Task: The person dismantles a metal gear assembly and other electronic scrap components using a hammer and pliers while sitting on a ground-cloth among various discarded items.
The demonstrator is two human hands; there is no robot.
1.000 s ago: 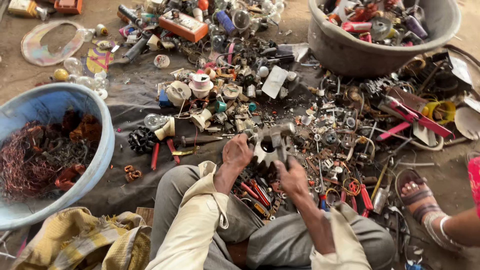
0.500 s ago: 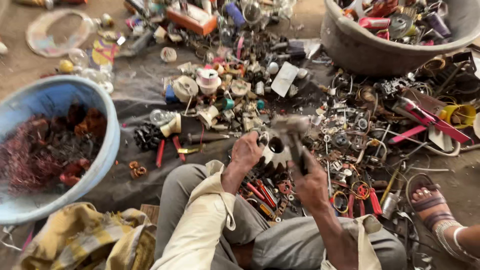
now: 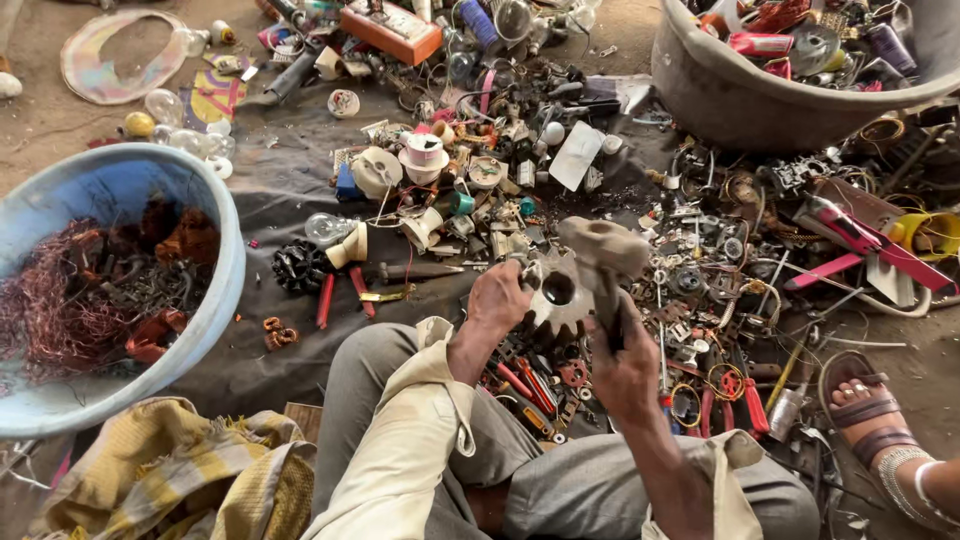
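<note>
L hand [image 3: 497,300] grips toothed metal motor part [image 3: 560,292] — R hand [image 3: 622,365] clenched on hammer [image 3: 600,262] w/ head resting on it.

Single head-worn view, looking steeply down, close over lap and littered ground

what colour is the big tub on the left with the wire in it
Light blue plastic tub, clearest in the head view.
</note>
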